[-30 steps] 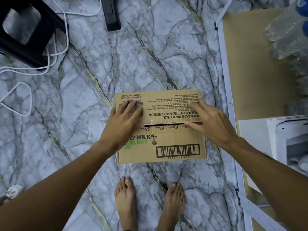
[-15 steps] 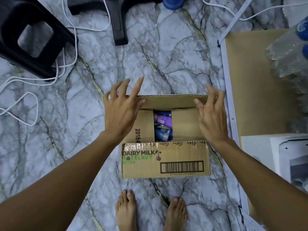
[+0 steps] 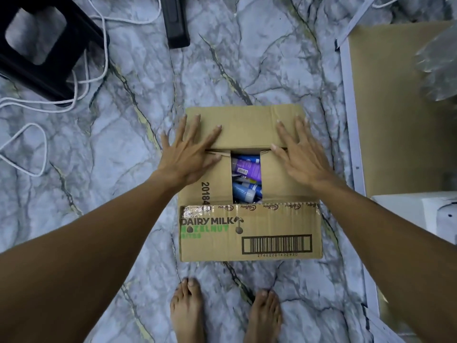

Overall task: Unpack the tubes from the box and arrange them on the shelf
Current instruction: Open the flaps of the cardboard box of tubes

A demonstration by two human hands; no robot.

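Head view: on the marble floor (image 3: 99,194) stands the cardboard box (image 3: 249,233), its far flap (image 3: 247,127) folded outward. The left hand (image 3: 190,157) and right hand (image 3: 300,159) press it flat, fingers straight, gripping nothing, probably to keep it back. The tubes (image 3: 247,169) lie inside, showing between the two inner flaps (image 3: 277,181).

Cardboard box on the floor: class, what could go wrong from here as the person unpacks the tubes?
1. The far flap is held back only by the flat left hand and right hand; once released it may spring over the opening.
2. The inner flaps cover most of the opening, so the tubes show through a narrow gap; reaching in could snag or crush them.
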